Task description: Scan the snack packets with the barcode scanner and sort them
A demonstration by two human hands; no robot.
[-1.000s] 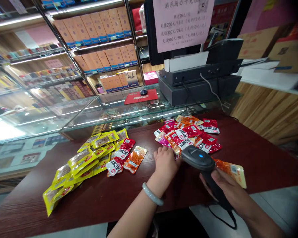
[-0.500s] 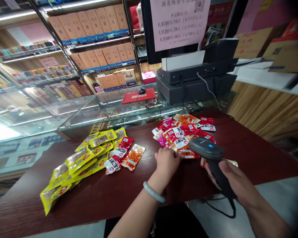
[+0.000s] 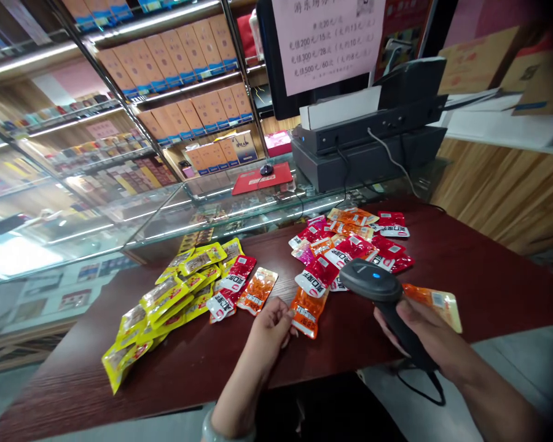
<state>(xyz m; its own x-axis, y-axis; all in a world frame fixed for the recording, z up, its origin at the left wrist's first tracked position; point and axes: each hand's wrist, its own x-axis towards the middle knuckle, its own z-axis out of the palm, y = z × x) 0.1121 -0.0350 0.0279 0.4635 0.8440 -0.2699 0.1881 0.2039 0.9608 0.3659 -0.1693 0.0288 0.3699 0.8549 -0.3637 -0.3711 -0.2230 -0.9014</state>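
My left hand [image 3: 271, 328] is closed, pinching the left edge of an orange snack packet [image 3: 308, 312] low over the dark red table. My right hand [image 3: 421, 331] wraps the handle of a black barcode scanner [image 3: 373, 282], its head pointing left above the packets. Beyond it lies a loose heap of red, orange and pink snack packets [image 3: 352, 248]. Another orange packet [image 3: 435, 301] lies partly behind the right hand. To the left, a red packet [image 3: 239, 273] and an orange packet [image 3: 258, 288] rest beside a pile of yellow snack packets [image 3: 166, 294].
A glass display counter [image 3: 156, 212] borders the table's far side. On it stand a black cash drawer [image 3: 368, 161], a monitor with a pink price sheet [image 3: 327, 46], and a mouse [image 3: 266, 169] on a red mat. The scanner's cable [image 3: 435, 393] hangs off the table's near edge.
My left hand has drawn an orange packet from the heap toward me and to the left. The scanner has shifted slightly left, and the view has turned a little.
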